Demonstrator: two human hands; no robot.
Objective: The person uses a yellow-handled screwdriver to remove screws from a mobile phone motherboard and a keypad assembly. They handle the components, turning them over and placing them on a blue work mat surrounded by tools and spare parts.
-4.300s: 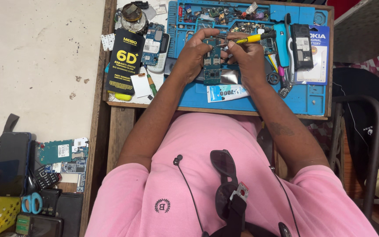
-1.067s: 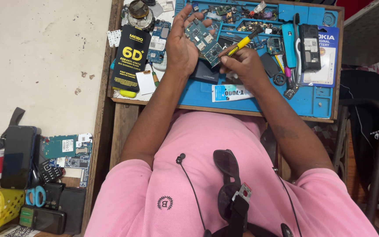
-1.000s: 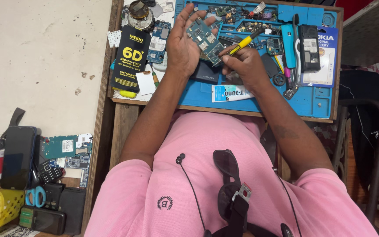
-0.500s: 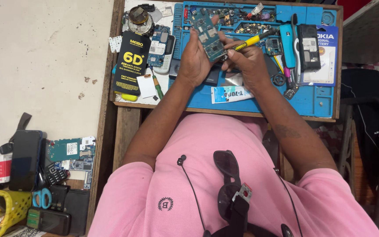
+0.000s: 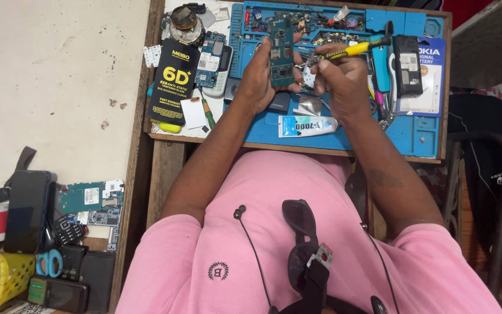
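Observation:
My left hand [image 5: 258, 78] holds a green phone circuit board [image 5: 281, 52] upright above the blue work mat [image 5: 413, 134]. My right hand [image 5: 341, 78] grips a yellow-handled tool [image 5: 350, 51] and points its metal tip at the board's right edge. Both hands hover close together over the middle of the mat. A small silver foil piece [image 5: 309, 106] and a dark flat part [image 5: 278, 102] lie on the mat just under them.
A glue tube [image 5: 307, 125] lies at the mat's near edge. A black flat box [image 5: 173, 81], a disassembled phone [image 5: 212, 55] and a green screwdriver [image 5: 206, 111] lie left of the mat. A black phone [image 5: 407, 65] lies right. Boards, phones and scissors [image 5: 49, 263] sit lower left.
My left hand has turned the circuit board upright and raised it slightly. My right hand has brought the tool's tip across to the board's right side. The view has shifted a little.

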